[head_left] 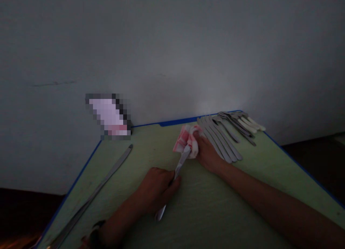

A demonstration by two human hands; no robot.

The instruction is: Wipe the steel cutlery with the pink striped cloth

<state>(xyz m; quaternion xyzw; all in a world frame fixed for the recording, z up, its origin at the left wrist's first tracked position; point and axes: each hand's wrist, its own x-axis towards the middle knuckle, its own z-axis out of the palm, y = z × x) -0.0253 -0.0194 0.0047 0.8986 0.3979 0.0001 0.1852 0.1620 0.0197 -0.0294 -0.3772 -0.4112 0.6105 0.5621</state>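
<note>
My left hand (159, 188) is closed around the middle of a table knife (180, 165), whose lower end sticks out below my fingers. A crumpled pink and white cloth (184, 138) is gripped in my right hand (207, 152). The knife's upper end meets the cloth, which hides its tip. Just right of that hand, several table knives (222, 143) lie side by side. Past them are a spoon (228, 130) and more metal cutlery, partly overlapping, with several white-handled pieces (252, 123) beyond.
A long, slim metal utensil (107, 177) lies along the left side of the green, blue-edged table (215, 206). At the back left, a pixelated device-like object (110, 116) leans near the grey wall (161, 54). The wall borders the table's far edge.
</note>
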